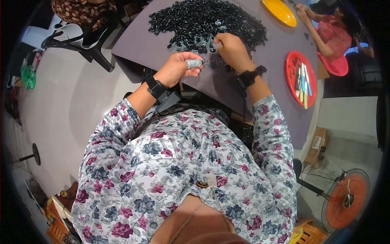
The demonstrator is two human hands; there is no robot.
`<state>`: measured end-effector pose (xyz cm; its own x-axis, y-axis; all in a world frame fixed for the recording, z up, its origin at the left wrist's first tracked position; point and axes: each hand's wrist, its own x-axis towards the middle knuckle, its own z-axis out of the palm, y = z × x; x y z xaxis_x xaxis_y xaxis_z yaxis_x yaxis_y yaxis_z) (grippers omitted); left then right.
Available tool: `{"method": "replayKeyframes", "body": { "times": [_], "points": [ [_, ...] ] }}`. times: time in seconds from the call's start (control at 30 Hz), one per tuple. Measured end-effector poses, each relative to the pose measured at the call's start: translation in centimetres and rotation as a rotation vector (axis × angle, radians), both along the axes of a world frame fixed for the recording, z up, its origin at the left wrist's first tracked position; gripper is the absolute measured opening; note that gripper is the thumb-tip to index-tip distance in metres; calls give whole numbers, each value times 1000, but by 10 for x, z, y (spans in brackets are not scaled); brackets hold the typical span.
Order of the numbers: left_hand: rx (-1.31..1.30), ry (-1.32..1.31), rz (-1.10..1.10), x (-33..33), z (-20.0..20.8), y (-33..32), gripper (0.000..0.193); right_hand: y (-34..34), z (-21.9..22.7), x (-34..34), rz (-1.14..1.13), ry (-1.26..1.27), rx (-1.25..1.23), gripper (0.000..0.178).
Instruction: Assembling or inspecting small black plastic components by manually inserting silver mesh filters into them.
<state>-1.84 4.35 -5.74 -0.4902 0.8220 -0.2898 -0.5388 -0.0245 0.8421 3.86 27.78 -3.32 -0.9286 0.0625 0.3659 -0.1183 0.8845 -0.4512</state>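
Observation:
Over the near edge of the table, my left hand (178,68) is closed in a pinch. A grey-white wrapping (194,64) covers one of its digits. At its fingertips there is a tiny dark piece, too small to name. Close by on the right, my right hand (232,49) is closed too, thumb against bent fingers. Something small and pale shows at its fingertips, but I cannot make it out. Just beyond both hands spreads a large pile of small black parts (203,20). Thin, clear or silvery bits (199,44) lie along the pile's near side.
A red plate (289,75) on the right of the grey table (280,122) holds slim tools and small dark bits. Farther back is a yellow plate (280,13). Another person (333,36) sits at the far right. A fan (348,199) stands lower right, a black chair (87,46) upper left.

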Motion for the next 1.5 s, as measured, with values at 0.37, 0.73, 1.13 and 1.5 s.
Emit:
{"method": "replayKeyframes", "body": {
  "times": [0.37,0.73,1.13,1.5],
  "points": [
    [-10,5,4,-1,2,-2,18,-24,7,-13,-70,-263,65,15],
    [-9,8,-2,-2,-3,-2,18,-15,2,7,35,-86,-75,26],
    [-6,-10,30,-1,4,-1,17,-12,39,53,59,-191,-741,22],
    [27,202,-2,14,26,5,14,-42,29,73,124,-205,-1048,22]
  ]
}}
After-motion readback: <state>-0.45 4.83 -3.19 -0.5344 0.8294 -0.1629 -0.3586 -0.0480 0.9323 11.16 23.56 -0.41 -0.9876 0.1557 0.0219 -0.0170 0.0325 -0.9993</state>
